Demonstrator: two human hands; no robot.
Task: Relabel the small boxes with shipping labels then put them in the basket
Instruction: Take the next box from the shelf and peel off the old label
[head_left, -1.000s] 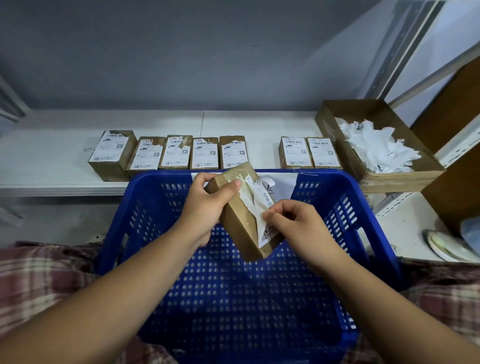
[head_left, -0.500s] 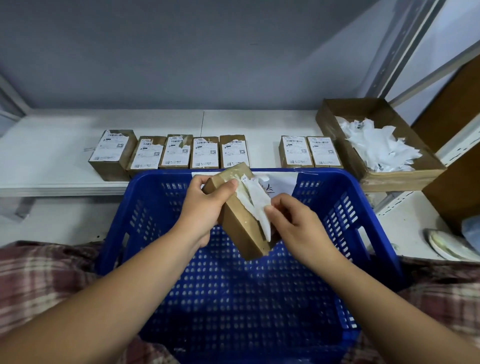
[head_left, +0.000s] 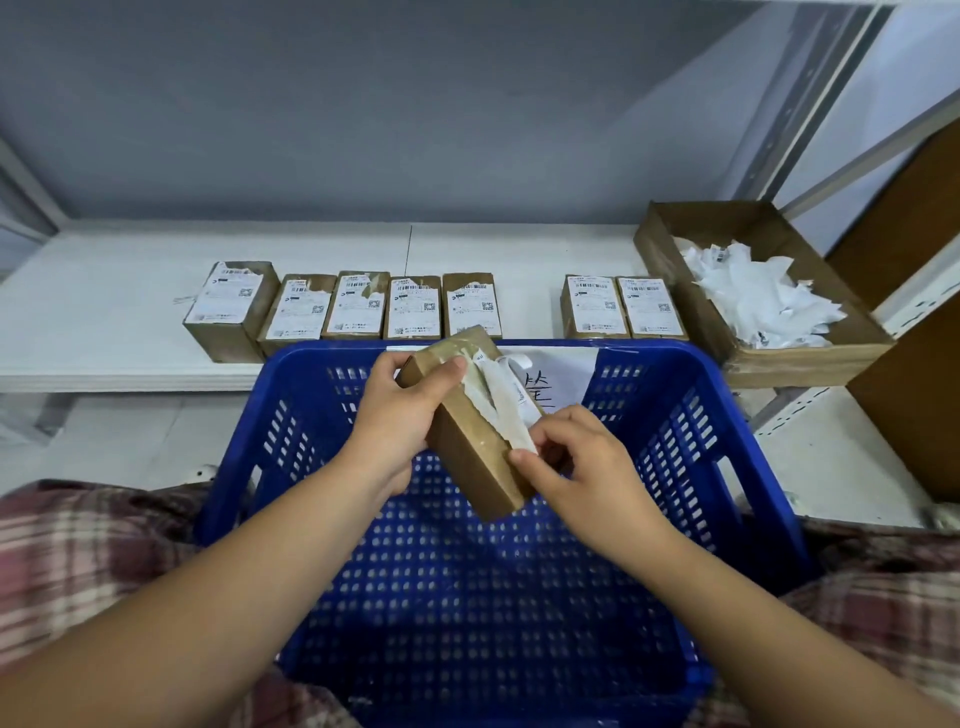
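Observation:
My left hand (head_left: 400, 415) grips a small brown cardboard box (head_left: 467, 447) by its upper end, tilted above the blue plastic basket (head_left: 748, 415). A white shipping label (head_left: 501, 402) hangs half peeled and crumpled off the box's right face. My right hand (head_left: 576, 462) pinches the lower end of that label beside the box. Several more small brown boxes (head_left: 358, 306) with white labels stand in a row on the white shelf (head_left: 104, 306) behind the basket, with two more boxes (head_left: 621, 306) further right.
An open cardboard tray (head_left: 670, 244) at the right end of the shelf holds a heap of torn white labels (head_left: 758, 296). A handwritten paper sign (head_left: 558, 374) is fixed to the basket's far wall. Brown board panels (head_left: 914, 374) stand at the far right.
My right hand has slid down the box's right edge, peeling the label further so it now hangs crumpled. The left hand keeps the box nearly still.

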